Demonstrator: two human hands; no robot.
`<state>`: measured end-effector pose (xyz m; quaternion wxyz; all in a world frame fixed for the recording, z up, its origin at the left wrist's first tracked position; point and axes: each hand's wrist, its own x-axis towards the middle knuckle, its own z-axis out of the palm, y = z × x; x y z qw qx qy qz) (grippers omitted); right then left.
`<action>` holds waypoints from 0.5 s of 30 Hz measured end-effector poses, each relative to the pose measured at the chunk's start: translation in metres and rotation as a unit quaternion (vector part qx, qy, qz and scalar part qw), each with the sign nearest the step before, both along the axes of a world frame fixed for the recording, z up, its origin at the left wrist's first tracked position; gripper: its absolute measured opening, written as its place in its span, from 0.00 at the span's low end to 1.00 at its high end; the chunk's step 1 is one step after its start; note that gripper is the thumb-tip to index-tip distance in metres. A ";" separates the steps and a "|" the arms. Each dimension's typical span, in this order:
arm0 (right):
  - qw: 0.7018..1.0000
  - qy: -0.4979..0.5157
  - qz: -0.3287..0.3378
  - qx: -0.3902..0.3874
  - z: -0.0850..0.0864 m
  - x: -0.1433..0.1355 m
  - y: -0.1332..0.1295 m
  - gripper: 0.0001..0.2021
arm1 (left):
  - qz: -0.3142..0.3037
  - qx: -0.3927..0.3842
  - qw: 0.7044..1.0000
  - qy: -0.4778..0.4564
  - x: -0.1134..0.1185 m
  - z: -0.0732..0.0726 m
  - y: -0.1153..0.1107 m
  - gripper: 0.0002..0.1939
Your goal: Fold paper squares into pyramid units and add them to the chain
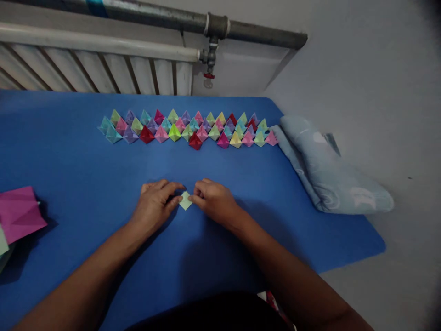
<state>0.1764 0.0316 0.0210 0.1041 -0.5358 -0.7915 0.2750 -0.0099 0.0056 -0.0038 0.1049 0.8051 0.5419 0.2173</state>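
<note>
A small pale green folded paper is held between my two hands, its corner pointing toward me, just above or on the blue table. My left hand pinches its left corner between thumb and fingers. From the right, my right hand grips the opposite corner, thumb on the paper and fingers curled. Beyond the hands stand rows of small folded paper shapes in pink, green, purple, blue, red and yellow.
At the left edge lie a magenta paper sheet and pale green sheets. A folded grey-blue patterned cloth rests on the table's right side. Behind the table are a white radiator, a metal pipe and a red-handled valve.
</note>
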 end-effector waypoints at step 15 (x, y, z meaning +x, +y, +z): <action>1.000 -0.007 0.003 0.010 0.002 0.004 -0.003 0.05 | -0.035 0.131 0.981 0.139 0.013 -0.003 -0.043 0.21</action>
